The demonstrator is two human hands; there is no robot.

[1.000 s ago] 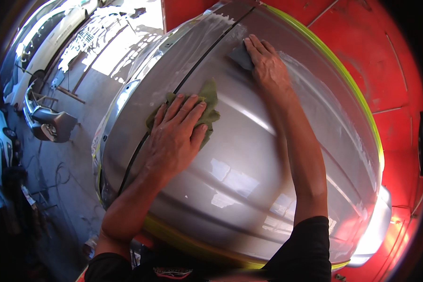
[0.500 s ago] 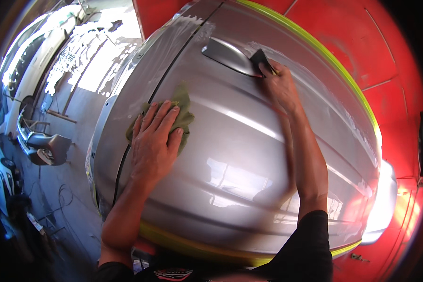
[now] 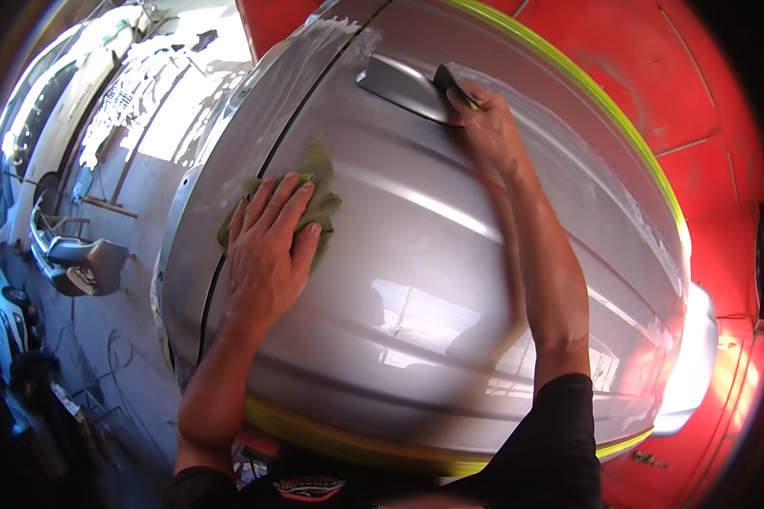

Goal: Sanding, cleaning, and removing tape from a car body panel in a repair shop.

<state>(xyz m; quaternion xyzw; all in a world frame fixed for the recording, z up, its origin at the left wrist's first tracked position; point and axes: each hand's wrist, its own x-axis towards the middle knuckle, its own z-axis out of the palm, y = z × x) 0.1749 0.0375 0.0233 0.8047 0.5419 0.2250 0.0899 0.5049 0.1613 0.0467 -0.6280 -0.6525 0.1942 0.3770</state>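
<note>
In front of me lies a silver car body panel (image 3: 399,246), curved and glossy, with a dark seam on its left and dull, whitish scuffed patches. My left hand (image 3: 267,246) is spread over a crumpled olive-green cloth (image 3: 321,204), holding it down against the panel across the seam. A dark flat pad (image 3: 452,87) is gripped in my right hand (image 3: 491,127), fingers closed round its near end. It sits at the right end of a raised, handle-shaped part (image 3: 403,89) on the panel. The pad's underside is hidden.
Yellow-green masking tape (image 3: 598,102) borders the panel, beside a large red surface (image 3: 679,76) at right. On the floor to the left lie a loose grey bumper-like part (image 3: 85,263) and a thin cable (image 3: 119,356). A light-coloured car (image 3: 68,110) stands at far left.
My right hand and the dark pad have shifted slightly away and to the left, beside the raised part. The left hand stays on the cloth. The whole view has shifted a little.
</note>
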